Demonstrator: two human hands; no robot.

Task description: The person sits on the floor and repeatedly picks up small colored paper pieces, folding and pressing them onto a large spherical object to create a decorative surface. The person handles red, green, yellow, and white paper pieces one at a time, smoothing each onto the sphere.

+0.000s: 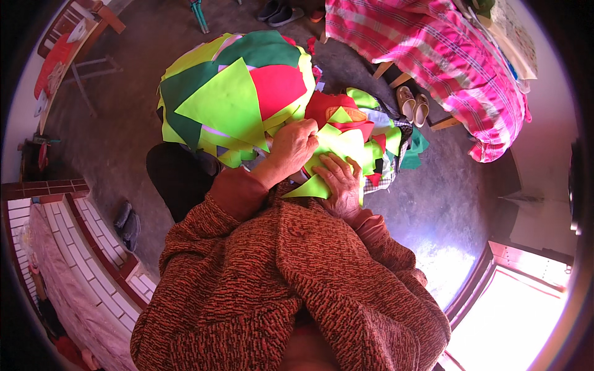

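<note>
In front of me lies a lime-green cloth piece [340, 143] over a heap of cut scraps. My left hand [294, 145] is closed at its left edge, fingers curled; what they pinch is hidden. My right hand [339, 180] rests on the lime-green cloth with its fingers spread, pressing it down. A pointed lime-green corner [309, 188] sticks out beside that palm. To the left stands a large rounded bundle covered with fabric pieces, where a lime-green triangle [226, 104] overlaps a dark green piece [181, 105] and a red piece [278, 88].
A checked bag [385, 180] holds more scraps at the right. Beige shoes [413, 106] stand on the floor by a bed or seat with a pink plaid cover [427, 55]. Dark shoes [128, 226] lie at the left, near a white-tiled ledge [77, 247].
</note>
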